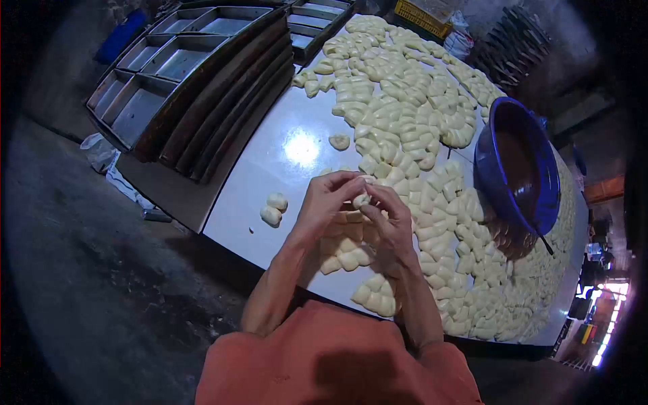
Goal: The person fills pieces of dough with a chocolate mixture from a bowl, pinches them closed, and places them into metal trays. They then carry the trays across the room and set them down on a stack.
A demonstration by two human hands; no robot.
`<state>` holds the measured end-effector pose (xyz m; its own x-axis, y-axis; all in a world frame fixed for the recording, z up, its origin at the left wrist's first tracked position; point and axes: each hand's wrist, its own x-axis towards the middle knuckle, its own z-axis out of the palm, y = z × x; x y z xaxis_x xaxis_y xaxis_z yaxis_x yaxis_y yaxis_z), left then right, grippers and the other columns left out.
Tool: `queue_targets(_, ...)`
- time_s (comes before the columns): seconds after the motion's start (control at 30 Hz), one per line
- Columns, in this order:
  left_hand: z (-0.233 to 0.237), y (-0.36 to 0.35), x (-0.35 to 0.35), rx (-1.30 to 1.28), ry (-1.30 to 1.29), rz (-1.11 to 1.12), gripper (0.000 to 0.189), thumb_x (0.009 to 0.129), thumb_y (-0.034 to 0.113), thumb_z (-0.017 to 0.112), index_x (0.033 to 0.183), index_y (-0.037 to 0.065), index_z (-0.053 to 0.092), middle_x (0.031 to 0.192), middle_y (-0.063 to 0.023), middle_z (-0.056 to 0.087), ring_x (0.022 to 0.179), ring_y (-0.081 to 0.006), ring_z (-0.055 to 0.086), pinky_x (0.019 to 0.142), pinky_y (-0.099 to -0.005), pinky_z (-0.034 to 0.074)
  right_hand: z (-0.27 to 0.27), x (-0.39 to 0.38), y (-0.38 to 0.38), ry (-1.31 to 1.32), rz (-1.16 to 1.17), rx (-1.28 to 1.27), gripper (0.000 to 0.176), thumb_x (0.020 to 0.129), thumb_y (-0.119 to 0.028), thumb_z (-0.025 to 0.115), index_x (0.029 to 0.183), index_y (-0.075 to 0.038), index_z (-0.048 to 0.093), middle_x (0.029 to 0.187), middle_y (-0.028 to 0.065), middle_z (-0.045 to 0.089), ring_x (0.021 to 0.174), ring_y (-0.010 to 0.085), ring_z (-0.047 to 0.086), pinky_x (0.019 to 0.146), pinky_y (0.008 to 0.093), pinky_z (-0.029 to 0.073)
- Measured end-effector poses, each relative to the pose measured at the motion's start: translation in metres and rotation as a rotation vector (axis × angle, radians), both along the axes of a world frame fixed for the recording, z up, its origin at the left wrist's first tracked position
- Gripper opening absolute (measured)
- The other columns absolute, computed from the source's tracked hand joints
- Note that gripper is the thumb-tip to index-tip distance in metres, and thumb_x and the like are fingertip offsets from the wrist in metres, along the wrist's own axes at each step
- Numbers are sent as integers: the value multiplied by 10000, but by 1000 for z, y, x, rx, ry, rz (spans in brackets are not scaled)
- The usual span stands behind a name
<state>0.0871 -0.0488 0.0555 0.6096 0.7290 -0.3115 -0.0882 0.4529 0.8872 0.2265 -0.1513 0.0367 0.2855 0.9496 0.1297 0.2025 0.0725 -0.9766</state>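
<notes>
My left hand [329,200] and my right hand [389,213] meet over the near part of the table. Between their fingertips is a small pale piece of dough [362,200], pinched from both sides and partly covered by the fingers. Below and beyond my hands lie many more dough pieces [398,135], packed edge to edge across the white tabletop [253,179]. Left of my left hand sit two dough lumps [273,210] touching each other. One single lump [339,142] rests apart, farther up.
Stacked metal baking tins [192,61] with compartments stand at the table's left edge. A big blue basin [516,165] holding brown liquid stands on the right among the dough. At the far end is a yellow crate [422,18].
</notes>
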Motion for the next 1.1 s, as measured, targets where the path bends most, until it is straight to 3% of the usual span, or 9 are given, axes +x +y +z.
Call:
queue_targets(0.27,-17,-11,-18,195,-37,2,262,932,83,607,1183,19,649,975,-45,688,839,-88,642,725,-240,557,-22,-35,27,18,-320,267,138,936,-128,635,1030,-29,617,1034,109,629,909,173,611,773,274,485)
queue_targets(0.3,-16,-13,-20,213,-28,3,258,939,80,595,1183,19,652,951,-35,688,812,-72,631,714,-231,553,-24,-36,34,-211,-369,405,143,933,-148,653,994,-22,627,914,92,645,777,162,618,668,275,489)
queue_targets(0.43,-8,-21,-31,216,68,31,253,933,112,624,1158,1,660,835,-9,658,699,-32,572,651,-207,529,-28,-37,38,-159,-312,329,155,912,-167,684,917,-18,642,717,56,620,618,149,593,549,297,468)
queue_targets(0.53,-16,-16,-44,157,90,136,231,921,151,663,1085,-11,686,838,-24,672,696,-50,610,619,-197,521,-25,-48,39,-175,-205,118,160,892,-155,697,964,-21,647,749,82,623,634,175,609,553,289,473)
queue_targets(0.7,-17,-8,-75,40,77,191,301,971,181,592,1191,-19,635,851,-38,675,730,-83,639,623,-224,530,3,-66,37,-501,92,211,319,823,-48,732,1122,-2,633,946,97,670,875,187,655,793,321,529)
queue_targets(0.83,-21,-13,-105,224,379,358,459,980,256,574,1338,-27,522,854,-99,688,782,-114,672,657,-263,537,-15,-73,61,-144,105,-19,324,868,-89,698,1169,1,620,940,77,666,807,144,633,716,266,519)
queue_targets(0.93,-28,-20,-130,428,684,417,546,886,227,683,1346,-9,505,1144,-158,638,763,-198,685,665,-318,546,-16,-92,88,199,-17,-253,284,913,-192,639,1108,14,653,921,109,690,811,169,656,680,303,514)
queue_targets(1.03,-30,-22,-130,549,921,262,696,781,226,768,1376,13,475,1195,-164,598,742,-189,655,709,-325,541,-42,-100,106,-150,85,-273,307,938,-241,585,1073,22,670,859,139,688,795,191,655,705,311,509)
queue_targets(1.1,-46,-21,-123,652,926,304,668,768,229,756,1347,29,492,1189,-176,577,838,-306,656,773,-402,525,-42,-108,109,-242,99,-288,336,944,-271,565,1059,24,676,798,138,683,756,179,646,715,316,511)
